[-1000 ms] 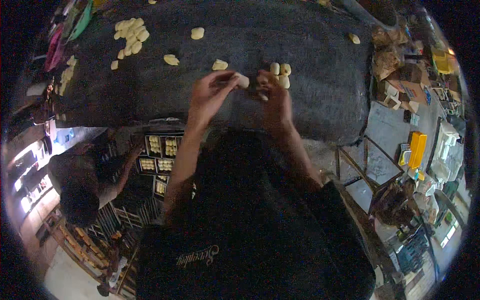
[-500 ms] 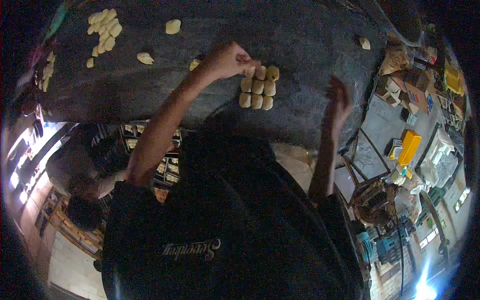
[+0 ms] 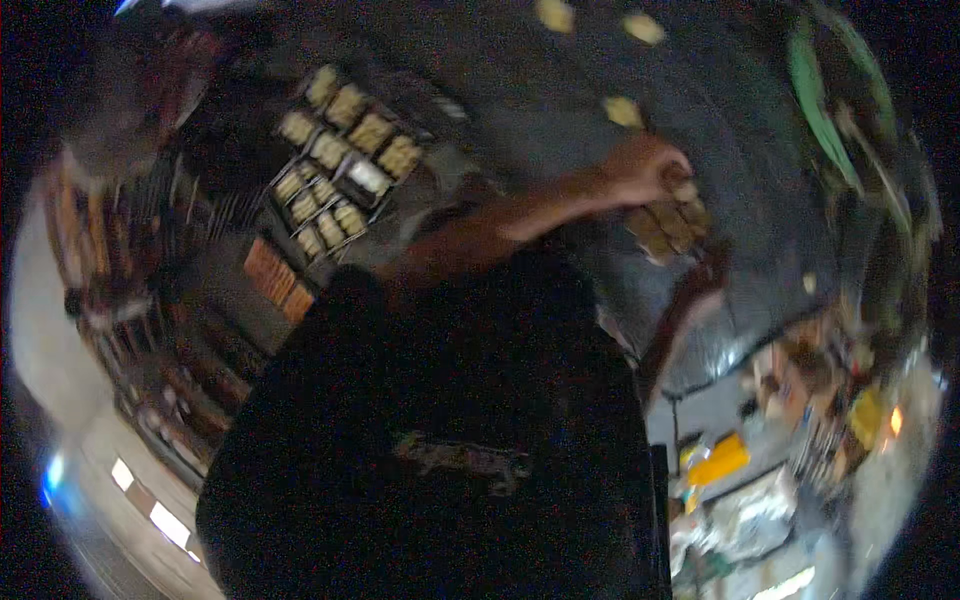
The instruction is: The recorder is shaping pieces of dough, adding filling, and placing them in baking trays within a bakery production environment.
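On the dark table, a block of pale dough pieces [image 3: 655, 238] lies packed side by side in rows, blurred by motion. My left hand [image 3: 648, 170] reaches across to the far edge of that block, its fingers curled down on a dough piece that they mostly cover. A lighter dough piece [image 3: 685, 190] shows just beside the fingers. At the block's near right corner is my right hand [image 3: 712, 268]; it is smeared, so its fingers and any contact with the dough are not readable. A loose dough piece [image 3: 622, 111] lies beyond my left wrist.
More loose dough pieces [image 3: 643, 28] lie toward the far side of the table. Left of me stand dark trays [image 3: 330, 165] filled with pale dough, with an orange-brown batch [image 3: 278, 278] below. A yellow container [image 3: 718, 460] and clear plastic bags [image 3: 755, 515] are at lower right.
The whole view has swung round, bringing the dough trays into sight and shifting the block rightward. My right hand has come from apart to close beside the block; my left hand stays at its far edge.
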`<action>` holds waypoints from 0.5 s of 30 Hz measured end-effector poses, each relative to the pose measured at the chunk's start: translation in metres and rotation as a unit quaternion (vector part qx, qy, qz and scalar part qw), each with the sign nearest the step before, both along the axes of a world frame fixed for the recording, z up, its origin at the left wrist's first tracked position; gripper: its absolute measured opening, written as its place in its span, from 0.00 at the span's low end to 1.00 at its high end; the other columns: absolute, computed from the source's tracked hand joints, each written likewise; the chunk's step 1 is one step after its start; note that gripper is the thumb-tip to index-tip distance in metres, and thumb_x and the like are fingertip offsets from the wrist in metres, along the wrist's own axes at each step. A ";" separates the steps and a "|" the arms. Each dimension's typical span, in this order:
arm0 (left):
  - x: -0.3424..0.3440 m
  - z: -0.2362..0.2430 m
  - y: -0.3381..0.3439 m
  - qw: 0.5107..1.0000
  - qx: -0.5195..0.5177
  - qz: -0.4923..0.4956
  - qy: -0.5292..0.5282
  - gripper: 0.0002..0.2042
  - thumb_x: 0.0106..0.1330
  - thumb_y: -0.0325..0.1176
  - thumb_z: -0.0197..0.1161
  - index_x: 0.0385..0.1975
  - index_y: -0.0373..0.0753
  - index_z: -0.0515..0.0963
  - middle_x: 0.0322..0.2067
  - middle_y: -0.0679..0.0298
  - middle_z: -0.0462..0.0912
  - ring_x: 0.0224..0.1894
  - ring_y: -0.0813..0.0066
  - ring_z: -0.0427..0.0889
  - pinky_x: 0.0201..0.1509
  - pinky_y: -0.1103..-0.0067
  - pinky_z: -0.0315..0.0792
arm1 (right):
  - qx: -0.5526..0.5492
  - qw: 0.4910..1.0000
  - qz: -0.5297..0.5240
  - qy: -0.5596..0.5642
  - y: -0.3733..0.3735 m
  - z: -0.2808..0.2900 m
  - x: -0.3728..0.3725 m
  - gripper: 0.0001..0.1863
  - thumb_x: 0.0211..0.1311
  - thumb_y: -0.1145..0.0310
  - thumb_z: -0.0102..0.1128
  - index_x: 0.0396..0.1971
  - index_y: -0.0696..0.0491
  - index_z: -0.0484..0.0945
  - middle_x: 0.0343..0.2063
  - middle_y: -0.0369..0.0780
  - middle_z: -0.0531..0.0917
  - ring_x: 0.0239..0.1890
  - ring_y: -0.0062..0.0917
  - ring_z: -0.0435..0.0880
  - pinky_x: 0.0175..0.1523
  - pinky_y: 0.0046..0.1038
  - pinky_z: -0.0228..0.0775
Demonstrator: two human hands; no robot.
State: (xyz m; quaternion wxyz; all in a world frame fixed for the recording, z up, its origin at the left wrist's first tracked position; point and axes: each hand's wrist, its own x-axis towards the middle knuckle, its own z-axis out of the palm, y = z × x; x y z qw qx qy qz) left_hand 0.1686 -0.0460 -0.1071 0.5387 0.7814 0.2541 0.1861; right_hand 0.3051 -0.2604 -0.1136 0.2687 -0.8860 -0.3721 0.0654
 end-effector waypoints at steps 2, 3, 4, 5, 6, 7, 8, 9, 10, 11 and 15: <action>-0.026 0.025 -0.003 0.999 0.032 0.005 -0.037 0.10 0.56 0.29 0.65 0.37 0.34 0.82 0.33 0.52 0.84 0.37 0.59 0.85 0.44 0.69 0.77 | -0.045 0.994 -0.076 0.061 0.022 0.027 -0.022 0.17 0.67 0.70 0.52 0.53 0.60 0.76 0.52 0.46 0.79 0.53 0.31 0.80 0.56 0.30 0.73; -0.037 0.027 -0.003 0.998 0.048 0.031 -0.032 0.10 0.56 0.29 0.65 0.37 0.34 0.82 0.33 0.52 0.84 0.37 0.59 0.85 0.44 0.69 0.77 | -0.032 0.996 -0.049 0.066 0.031 0.030 -0.032 0.17 0.67 0.70 0.52 0.53 0.60 0.76 0.52 0.46 0.79 0.53 0.31 0.80 0.56 0.30 0.73; -0.045 0.025 -0.004 0.996 0.060 0.043 -0.047 0.10 0.56 0.30 0.65 0.37 0.38 0.81 0.34 0.54 0.84 0.38 0.58 0.84 0.44 0.67 0.77 | 0.005 0.998 -0.001 0.058 0.038 0.034 -0.040 0.18 0.68 0.67 0.51 0.54 0.60 0.75 0.53 0.47 0.79 0.53 0.33 0.79 0.56 0.31 0.73; -0.054 0.021 -0.002 0.994 0.070 0.053 -0.064 0.10 0.56 0.31 0.65 0.38 0.42 0.81 0.34 0.56 0.84 0.38 0.57 0.84 0.45 0.64 0.77 | 0.041 0.997 0.044 0.050 0.043 0.037 -0.047 0.19 0.69 0.65 0.50 0.54 0.60 0.75 0.53 0.48 0.78 0.53 0.34 0.79 0.56 0.32 0.73; -0.065 0.014 0.001 0.993 0.080 0.067 -0.064 0.10 0.56 0.31 0.65 0.38 0.42 0.81 0.34 0.56 0.84 0.38 0.57 0.84 0.45 0.64 0.77 | 0.076 0.992 0.087 0.042 0.047 0.041 -0.057 0.20 0.70 0.62 0.49 0.54 0.60 0.75 0.53 0.49 0.78 0.53 0.36 0.79 0.56 0.33 0.73; -0.078 0.012 0.006 0.989 0.070 0.089 -0.093 0.10 0.57 0.31 0.64 0.38 0.42 0.81 0.34 0.56 0.84 0.38 0.56 0.84 0.44 0.64 0.77 | 0.111 0.985 0.125 0.034 0.050 0.046 -0.070 0.22 0.71 0.60 0.48 0.54 0.61 0.74 0.53 0.50 0.77 0.52 0.38 0.79 0.56 0.34 0.74; -0.094 0.008 0.009 0.985 0.059 0.110 -0.123 0.09 0.58 0.31 0.63 0.39 0.42 0.81 0.34 0.55 0.84 0.37 0.56 0.83 0.43 0.64 0.77 | 0.144 0.976 0.162 0.026 0.050 0.051 -0.083 0.23 0.72 0.58 0.47 0.54 0.61 0.74 0.53 0.51 0.77 0.52 0.39 0.79 0.56 0.35 0.74; -0.107 0.008 0.009 0.983 0.067 0.116 -0.128 0.09 0.58 0.31 0.63 0.39 0.42 0.81 0.34 0.55 0.84 0.37 0.56 0.83 0.43 0.64 0.77 | 0.151 0.974 0.170 0.021 0.049 0.060 -0.089 0.23 0.72 0.58 0.47 0.54 0.61 0.74 0.53 0.51 0.77 0.52 0.39 0.79 0.56 0.35 0.74; -0.122 0.010 0.005 0.985 0.072 0.135 -0.077 0.09 0.58 0.28 0.62 0.38 0.39 0.81 0.33 0.55 0.84 0.36 0.60 0.85 0.41 0.68 0.78 | 0.145 0.967 0.212 0.007 0.050 0.074 -0.099 0.26 0.72 0.54 0.43 0.56 0.60 0.72 0.54 0.51 0.76 0.52 0.41 0.79 0.55 0.37 0.74; -0.138 0.010 0.000 0.985 0.075 0.154 -0.024 0.09 0.57 0.25 0.61 0.38 0.37 0.82 0.32 0.54 0.84 0.35 0.64 0.86 0.39 0.71 0.80 | 0.136 0.958 0.253 -0.007 0.053 0.085 -0.109 0.29 0.73 0.50 0.39 0.58 0.60 0.70 0.54 0.52 0.76 0.52 0.42 0.79 0.54 0.39 0.75; -0.217 0.008 -0.026 0.989 -0.002 0.137 -0.061 0.10 0.60 0.25 0.59 0.41 0.40 0.81 0.32 0.56 0.85 0.34 0.66 0.86 0.39 0.72 0.80 | 0.263 0.783 0.176 0.535 0.079 0.210 -0.234 0.24 0.69 0.48 0.38 0.48 0.53 0.72 0.43 0.48 0.77 0.45 0.35 0.77 0.56 0.42 0.65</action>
